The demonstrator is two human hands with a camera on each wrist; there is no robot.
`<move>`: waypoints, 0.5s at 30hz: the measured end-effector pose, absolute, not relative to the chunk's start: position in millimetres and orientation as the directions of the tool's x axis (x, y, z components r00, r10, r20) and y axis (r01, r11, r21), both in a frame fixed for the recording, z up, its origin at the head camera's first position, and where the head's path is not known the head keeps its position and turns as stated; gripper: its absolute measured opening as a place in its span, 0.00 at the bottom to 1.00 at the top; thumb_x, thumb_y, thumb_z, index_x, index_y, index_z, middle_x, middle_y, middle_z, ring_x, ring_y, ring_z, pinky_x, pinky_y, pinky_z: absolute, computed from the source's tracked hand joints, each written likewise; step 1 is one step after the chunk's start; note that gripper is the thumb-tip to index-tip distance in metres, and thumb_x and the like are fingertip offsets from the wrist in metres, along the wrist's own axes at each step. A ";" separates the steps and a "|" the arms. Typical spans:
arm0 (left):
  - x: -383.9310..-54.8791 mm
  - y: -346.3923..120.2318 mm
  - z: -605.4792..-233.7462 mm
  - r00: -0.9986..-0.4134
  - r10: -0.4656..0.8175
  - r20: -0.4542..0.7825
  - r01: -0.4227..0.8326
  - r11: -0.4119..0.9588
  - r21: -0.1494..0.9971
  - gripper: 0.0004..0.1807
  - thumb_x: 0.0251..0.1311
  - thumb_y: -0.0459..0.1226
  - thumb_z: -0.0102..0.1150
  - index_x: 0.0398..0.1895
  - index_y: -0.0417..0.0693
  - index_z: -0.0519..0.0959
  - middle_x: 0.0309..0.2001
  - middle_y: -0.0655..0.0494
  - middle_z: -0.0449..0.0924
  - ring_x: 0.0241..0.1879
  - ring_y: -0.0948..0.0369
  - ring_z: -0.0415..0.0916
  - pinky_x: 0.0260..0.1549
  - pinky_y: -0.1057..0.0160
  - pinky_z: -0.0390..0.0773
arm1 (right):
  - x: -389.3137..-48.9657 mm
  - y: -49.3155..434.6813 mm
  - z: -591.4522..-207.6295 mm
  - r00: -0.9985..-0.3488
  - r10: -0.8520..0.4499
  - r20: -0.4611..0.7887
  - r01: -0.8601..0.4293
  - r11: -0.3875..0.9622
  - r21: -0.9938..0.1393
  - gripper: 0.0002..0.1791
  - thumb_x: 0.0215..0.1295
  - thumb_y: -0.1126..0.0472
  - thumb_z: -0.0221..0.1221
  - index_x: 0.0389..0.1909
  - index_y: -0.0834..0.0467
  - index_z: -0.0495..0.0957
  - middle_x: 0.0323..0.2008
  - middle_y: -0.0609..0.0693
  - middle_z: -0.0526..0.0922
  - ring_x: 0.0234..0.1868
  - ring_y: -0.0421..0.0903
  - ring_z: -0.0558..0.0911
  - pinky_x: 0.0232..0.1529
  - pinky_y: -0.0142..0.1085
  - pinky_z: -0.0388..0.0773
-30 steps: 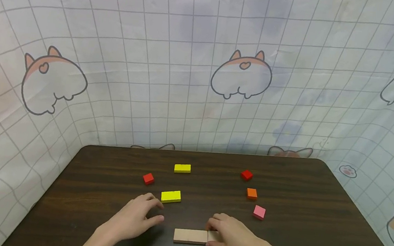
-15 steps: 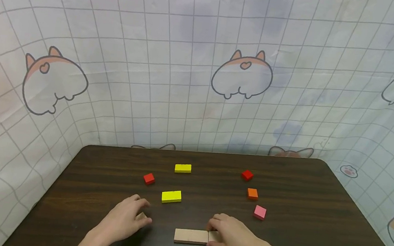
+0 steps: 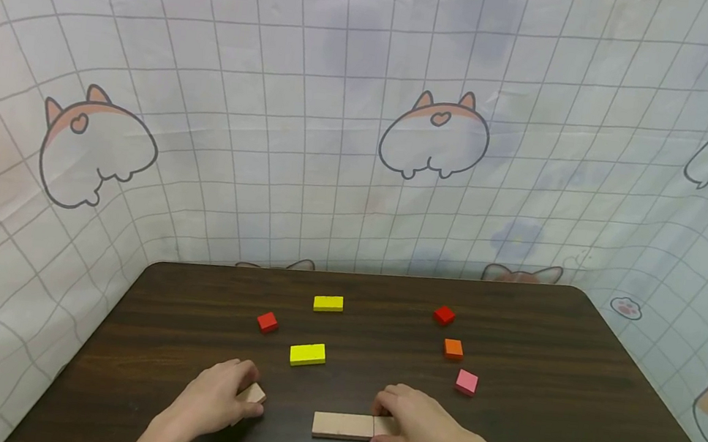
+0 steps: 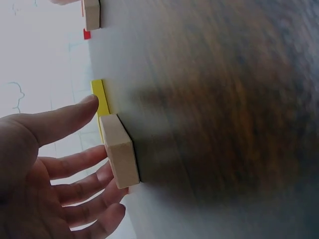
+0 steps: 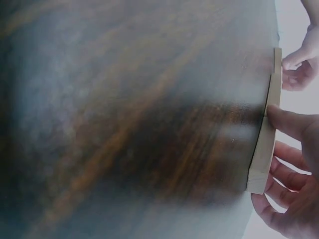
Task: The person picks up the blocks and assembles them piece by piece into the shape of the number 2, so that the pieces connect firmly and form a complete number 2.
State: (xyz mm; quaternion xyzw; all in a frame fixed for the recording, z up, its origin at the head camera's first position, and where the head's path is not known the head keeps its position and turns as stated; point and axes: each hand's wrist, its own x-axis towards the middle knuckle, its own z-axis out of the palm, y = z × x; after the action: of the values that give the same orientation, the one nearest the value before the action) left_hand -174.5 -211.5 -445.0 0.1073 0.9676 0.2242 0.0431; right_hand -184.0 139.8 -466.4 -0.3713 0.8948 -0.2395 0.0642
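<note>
Two plain wooden blocks lie end to end on the table: the left wooden block [image 3: 342, 426] in full sight, the right wooden block [image 5: 261, 162] mostly hidden by my right hand [image 3: 418, 426] in the head view. That hand grips the right block, its thumb by the joint and its fingers along the far side. To the left, a third wooden block [image 4: 122, 152] lies on the table under my left hand [image 3: 209, 396]. The left fingers reach its far side, while in the left wrist view the thumb stands apart from it.
Beyond my hands lie two yellow blocks [image 3: 307, 354], a red block [image 3: 267, 322] at left, and red [image 3: 445, 315], orange [image 3: 453, 349] and pink [image 3: 467, 382] blocks at right. A grid-patterned cloth [image 3: 307, 171] surrounds the dark table [image 3: 532, 390].
My left hand has moved left and slightly toward me, and the wooden block under it has come into view. My right hand and the two end-to-end blocks have stayed put.
</note>
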 end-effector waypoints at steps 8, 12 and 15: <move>-177.1 -217.6 -445.7 -0.965 0.251 -0.075 0.187 0.860 0.474 0.24 0.47 0.41 0.83 0.44 0.46 0.80 0.32 0.58 0.75 0.30 0.61 0.71 0.30 0.57 0.74 | -184.1 138.2 -468.3 -0.723 -0.688 0.059 -0.630 0.623 -0.463 0.14 0.60 0.49 0.74 0.39 0.47 0.80 0.35 0.34 0.75 0.36 0.33 0.72 0.38 0.32 0.75; -178.2 -225.8 -447.2 -0.952 0.289 -0.095 0.198 0.824 0.531 0.24 0.47 0.39 0.83 0.44 0.46 0.78 0.29 0.58 0.74 0.27 0.61 0.70 0.27 0.60 0.71 | -184.3 138.0 -468.9 -0.724 -0.687 0.056 -0.629 0.625 -0.463 0.14 0.60 0.49 0.74 0.39 0.47 0.80 0.36 0.34 0.75 0.36 0.34 0.72 0.39 0.32 0.75; -179.0 -231.1 -447.8 -0.942 0.317 -0.111 0.198 0.792 0.577 0.24 0.48 0.38 0.82 0.44 0.46 0.77 0.28 0.57 0.74 0.26 0.60 0.70 0.26 0.60 0.71 | -184.2 138.2 -469.0 -0.723 -0.688 0.056 -0.629 0.624 -0.463 0.14 0.61 0.48 0.74 0.39 0.47 0.80 0.36 0.34 0.75 0.36 0.34 0.72 0.39 0.32 0.75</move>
State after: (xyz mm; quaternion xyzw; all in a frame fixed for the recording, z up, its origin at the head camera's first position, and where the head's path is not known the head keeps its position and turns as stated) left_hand -179.0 -231.1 -447.8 0.1369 0.9411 0.2920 0.1014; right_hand -184.2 138.2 -469.0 -0.3664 0.8989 -0.2318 0.0632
